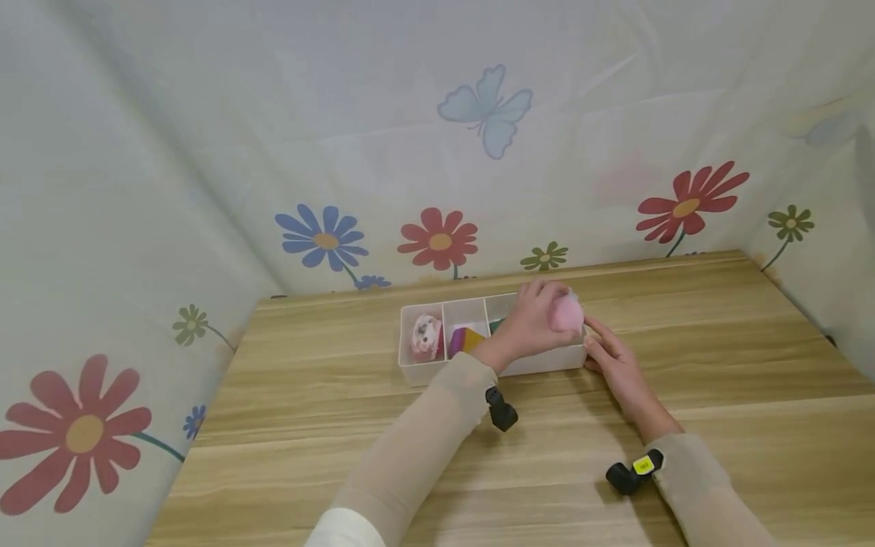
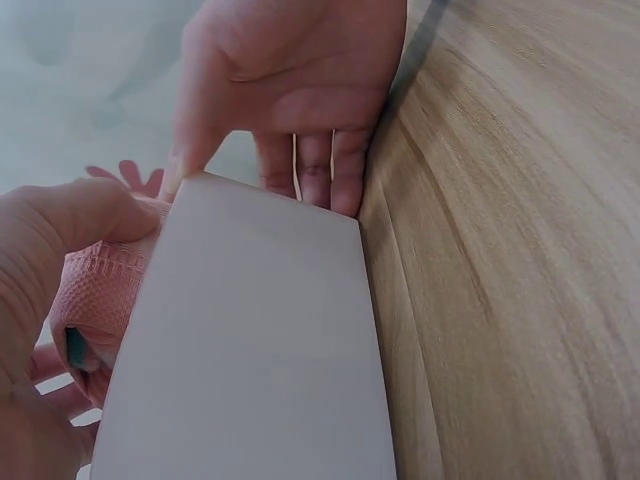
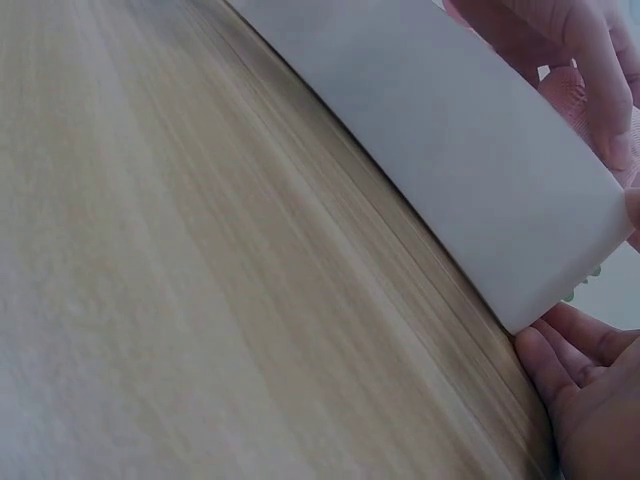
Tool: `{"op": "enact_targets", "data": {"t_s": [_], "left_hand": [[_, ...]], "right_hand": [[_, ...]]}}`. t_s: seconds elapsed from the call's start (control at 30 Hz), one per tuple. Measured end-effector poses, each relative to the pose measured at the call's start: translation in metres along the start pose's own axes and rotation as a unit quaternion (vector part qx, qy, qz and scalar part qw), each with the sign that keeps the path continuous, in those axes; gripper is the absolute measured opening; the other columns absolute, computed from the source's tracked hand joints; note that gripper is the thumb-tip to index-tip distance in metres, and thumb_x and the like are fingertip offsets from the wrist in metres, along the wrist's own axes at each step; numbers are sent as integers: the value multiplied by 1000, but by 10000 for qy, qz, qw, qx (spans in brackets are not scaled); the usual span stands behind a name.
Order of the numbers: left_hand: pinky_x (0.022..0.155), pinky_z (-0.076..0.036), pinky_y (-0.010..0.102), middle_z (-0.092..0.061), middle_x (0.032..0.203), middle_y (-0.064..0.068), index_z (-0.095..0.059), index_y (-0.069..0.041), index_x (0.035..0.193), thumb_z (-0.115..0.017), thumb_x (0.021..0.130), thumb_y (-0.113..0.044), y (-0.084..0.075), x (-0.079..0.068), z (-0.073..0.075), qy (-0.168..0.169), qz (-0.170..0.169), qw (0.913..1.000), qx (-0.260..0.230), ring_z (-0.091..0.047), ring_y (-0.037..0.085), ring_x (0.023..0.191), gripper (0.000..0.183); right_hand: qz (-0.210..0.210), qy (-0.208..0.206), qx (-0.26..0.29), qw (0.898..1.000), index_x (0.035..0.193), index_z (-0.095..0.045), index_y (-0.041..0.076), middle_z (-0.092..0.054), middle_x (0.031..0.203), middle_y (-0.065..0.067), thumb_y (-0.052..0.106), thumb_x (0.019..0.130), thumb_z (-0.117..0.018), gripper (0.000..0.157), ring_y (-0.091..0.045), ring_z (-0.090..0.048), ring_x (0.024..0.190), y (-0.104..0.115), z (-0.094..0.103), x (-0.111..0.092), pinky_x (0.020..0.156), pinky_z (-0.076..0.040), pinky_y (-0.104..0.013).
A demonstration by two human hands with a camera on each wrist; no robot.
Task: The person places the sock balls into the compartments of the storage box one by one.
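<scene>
A long white divided box [image 1: 424, 372] stands on the table. Over its right-end compartment my left hand [image 1: 526, 323] holds a pink bundle [image 1: 566, 313], which looks like a rolled knitted sock; in the left wrist view its ribbed edge [image 2: 108, 258] shows beside the box wall. My right hand [image 1: 618, 372] holds the box's right end, the thumb up at the rim and the other fingers low against the end wall, as the right wrist view [image 3: 600, 400] also shows. The left forearm and hand cover part of the box's inside.
In the left compartment lies a red and white wrapped bundle [image 1: 427, 338]. Beside it sits a purple and yellow item [image 1: 466, 339], and something green [image 1: 495, 326] shows in the compartment after that. A flowered curtain [image 1: 547, 152] hangs behind the wooden table [image 1: 307, 441].
</scene>
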State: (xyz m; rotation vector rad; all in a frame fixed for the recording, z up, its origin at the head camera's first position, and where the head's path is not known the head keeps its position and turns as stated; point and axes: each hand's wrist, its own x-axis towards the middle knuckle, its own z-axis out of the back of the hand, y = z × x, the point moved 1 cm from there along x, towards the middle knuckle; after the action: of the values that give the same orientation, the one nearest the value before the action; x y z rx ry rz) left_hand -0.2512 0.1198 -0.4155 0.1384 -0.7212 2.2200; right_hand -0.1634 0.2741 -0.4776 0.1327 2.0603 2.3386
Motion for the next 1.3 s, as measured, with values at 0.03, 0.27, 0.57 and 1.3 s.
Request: {"op": "enact_targets", "data": {"t_s": [0.03,0.27,0.57,1.3], "left_hand": [[80,-41,26,-46,122,4,-48,-14,126,-76,71,-38,1,-1,0,-21,-10,10000,19,-41,20,109,65],[86,-41,29,-45,124,9,-45,-12,129,-74,75,-39,6,-6,-3,179,28,9996,227,-39,20,112,67],[93,-39,31,-44,128,7,-42,-13,133,-71,79,-39,8,-11,4,330,67,9994,50,-40,21,115,67],[100,-36,31,-43,135,7,-39,-9,135,-63,87,-35,16,-24,23,245,229,9994,103,-40,19,122,60]], "right_hand": [[2,2,-8,10000,147,-27,13,-43,131,-23,37,98,-42,57,-3,-51,102,0,-1,0,87,-46,-25],[5,-31,-41,10000,145,-32,12,-50,121,-14,35,98,-44,53,-6,-53,99,1,-4,0,84,-47,-24],[16,69,-110,9999,146,-30,16,-45,127,-18,36,98,-43,54,-2,-50,101,3,-4,1,85,-46,-24],[-179,-122,16,9998,146,-31,15,-49,121,-11,34,98,-44,54,-4,-52,96,5,-4,-3,81,-47,-22]]}}
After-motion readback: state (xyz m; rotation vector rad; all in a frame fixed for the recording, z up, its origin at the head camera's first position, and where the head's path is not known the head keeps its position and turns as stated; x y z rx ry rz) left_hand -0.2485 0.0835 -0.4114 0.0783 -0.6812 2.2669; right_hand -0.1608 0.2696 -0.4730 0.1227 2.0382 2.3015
